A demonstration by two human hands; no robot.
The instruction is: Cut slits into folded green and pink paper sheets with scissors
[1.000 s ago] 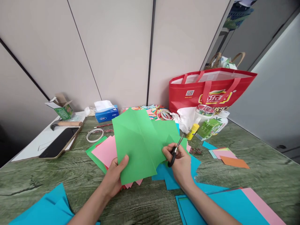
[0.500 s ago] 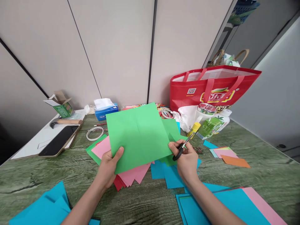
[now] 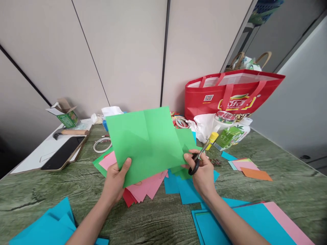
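A creased green paper sheet [image 3: 145, 143] is held up over the table. My left hand [image 3: 116, 182] grips its lower left corner, thumb on the front. My right hand [image 3: 201, 170] is closed round the black handles of a pair of scissors [image 3: 200, 156], blades pointing up and right, with its fingertips touching the sheet's right edge. Below lie pink sheets [image 3: 145, 187], red sheets [image 3: 129, 198] and blue sheets [image 3: 184, 189].
A red shopping bag [image 3: 230, 97] stands at the back right, with a glue stick [image 3: 211, 140], a jar [image 3: 224, 119] and tape rolls [image 3: 180, 121] near it. A phone [image 3: 62, 153], a tape ring [image 3: 101, 145] and a small green box [image 3: 65, 117] lie left. Blue paper [image 3: 48, 224] covers the near corners.
The green sheet has been turned and shifted left and up, now lying flatter and wider toward me. My right hand with the scissors moved slightly right, staying at the sheet's right edge.
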